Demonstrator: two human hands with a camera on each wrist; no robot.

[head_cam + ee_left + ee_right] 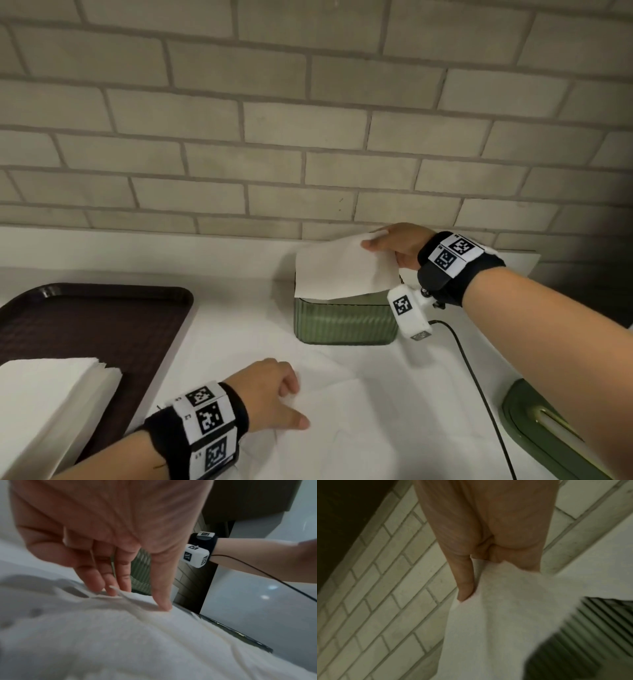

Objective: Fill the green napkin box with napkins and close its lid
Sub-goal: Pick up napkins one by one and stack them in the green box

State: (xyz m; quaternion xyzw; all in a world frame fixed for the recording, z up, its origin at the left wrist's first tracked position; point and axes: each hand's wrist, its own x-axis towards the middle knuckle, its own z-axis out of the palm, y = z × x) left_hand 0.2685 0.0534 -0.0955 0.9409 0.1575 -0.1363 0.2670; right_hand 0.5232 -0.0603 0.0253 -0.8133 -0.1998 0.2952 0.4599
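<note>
The ribbed green napkin box [346, 322] stands on the white counter by the brick wall, its top uncovered. My right hand [394, 243] pinches the far edge of a white napkin [342, 270] that hangs over the box's opening; in the right wrist view the thumb and fingers of that right hand [488, 547] grip the napkin [505, 615] above the box [590, 635]. My left hand [274, 394] rests fingertips and thumb on a second napkin [342, 428] lying flat on the counter. The left wrist view shows a ridge of this napkin [137, 635] rising between the fingers [111, 585] and thumb.
A dark brown tray [102, 318] at the left carries a stack of white napkins [51, 404]. The box's green lid [548, 421] lies at the lower right. A black cable [472, 370] runs from my right wrist across the counter.
</note>
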